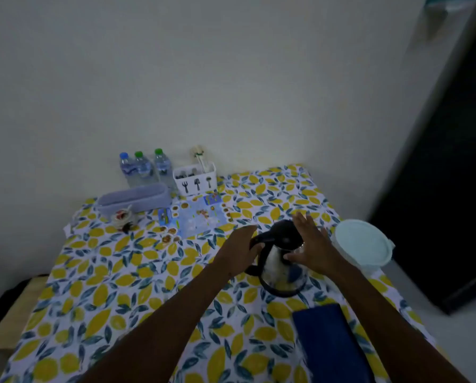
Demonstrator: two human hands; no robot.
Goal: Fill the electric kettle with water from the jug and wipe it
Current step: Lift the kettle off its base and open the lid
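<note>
We are looking down at a table covered in a lemon-print cloth [137, 275]. Near the table's right side stands the kettle [281, 261], upright, a steel body with a black lid, handle and base ring. Everything else is placed from the kettle.

Our left hand [242, 252] is on the kettle's left, fingers wrapped around the black handle. Our right hand [311, 244] is on the kettle's right, fingers spread, palm against the lid edge and upper body; it rests there rather than clenching. The lid looks shut.

Just right of the kettle, near the table edge, stands a round white-lidded container [362, 244], which we take to be the jug. In front of the kettle, toward us, lies a folded blue cloth [330, 344].

The right hand is nearer both lid and jug, so it seems best placed to lift the lid upward, along the kettle's upright axis, while the left steadies the handle.
</note>
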